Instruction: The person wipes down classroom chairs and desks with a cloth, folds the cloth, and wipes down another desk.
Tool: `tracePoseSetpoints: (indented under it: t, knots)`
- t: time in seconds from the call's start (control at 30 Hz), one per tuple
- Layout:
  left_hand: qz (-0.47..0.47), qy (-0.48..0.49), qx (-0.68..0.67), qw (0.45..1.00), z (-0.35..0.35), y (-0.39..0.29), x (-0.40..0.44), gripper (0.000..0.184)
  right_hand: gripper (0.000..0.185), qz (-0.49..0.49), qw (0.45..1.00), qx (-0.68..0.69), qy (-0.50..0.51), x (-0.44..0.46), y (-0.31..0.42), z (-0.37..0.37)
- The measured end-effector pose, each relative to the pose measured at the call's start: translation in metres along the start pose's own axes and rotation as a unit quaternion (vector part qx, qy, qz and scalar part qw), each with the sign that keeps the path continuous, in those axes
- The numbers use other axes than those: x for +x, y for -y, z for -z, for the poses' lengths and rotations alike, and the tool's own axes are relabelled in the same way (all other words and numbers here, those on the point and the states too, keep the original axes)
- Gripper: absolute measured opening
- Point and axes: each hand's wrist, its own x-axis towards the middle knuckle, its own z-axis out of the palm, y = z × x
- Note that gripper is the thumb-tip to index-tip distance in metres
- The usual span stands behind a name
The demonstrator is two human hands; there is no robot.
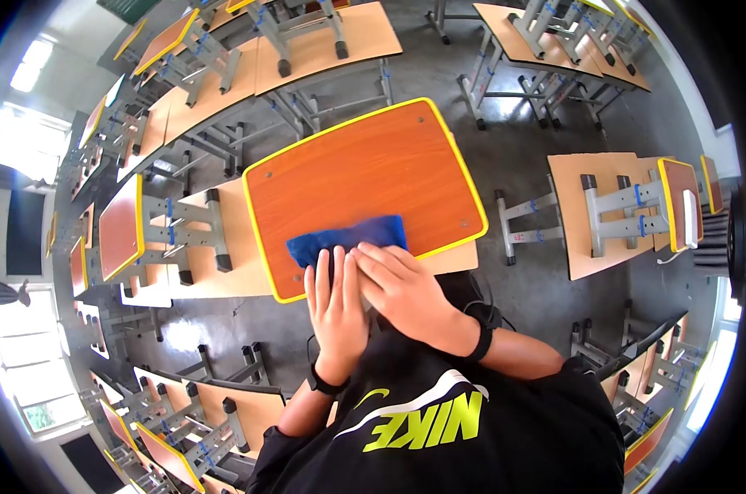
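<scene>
A stool seat [365, 173], orange-brown wood grain with a yellow rim, lies face up in front of me over a light wooden desk [225, 216]. A dark blue cloth [348, 237] is spread across its near part. My left hand [337, 306] rests on the cloth's near edge, its fingers straight and close together. Beside it, angled in from the right, my right hand [402, 288] has its fingers stretched out over the same edge. The fingertips of the two hands nearly meet. Both thumbs are mostly hidden.
Stools with grey metal legs stand on the desks around me, such as the stool [122, 226] at left and another stool [680, 204] at right. More desks [332, 49] fill the back. Grey floor [517, 214] shows between them.
</scene>
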Motion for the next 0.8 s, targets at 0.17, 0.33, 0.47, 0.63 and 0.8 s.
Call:
tracePoseSetpoints:
  t: [0.17, 0.33, 0.47, 0.63, 0.8]
  knots:
    - [-0.054, -0.053, -0.071, 0.995, -0.009, -0.015, 0.010, 0.041, 0.027, -0.023, 0.998, 0.045, -0.027, -0.019, -0.013, 0.015]
    - [-0.065, -0.055, -0.154, 0.984, -0.021, -0.065, 0.027, 0.051, 0.037, -0.031, 0.992, 0.123, -0.002, -0.049, -0.052, 0.060]
    - [-0.066, -0.046, -0.190, 0.978, -0.043, -0.140, 0.041, 0.055, 0.039, -0.057, 0.981, 0.184, 0.007, -0.095, -0.101, 0.104]
    - [-0.021, 0.051, -0.276, 0.960, -0.078, -0.258, 0.066, 0.046, 0.035, -0.155, 0.955, 0.253, 0.016, -0.176, -0.182, 0.172]
    - [-0.071, 0.112, -0.297, 0.946, -0.116, -0.361, 0.091, 0.022, 0.030, -0.227, 0.929, 0.285, 0.065, -0.266, -0.261, 0.236]
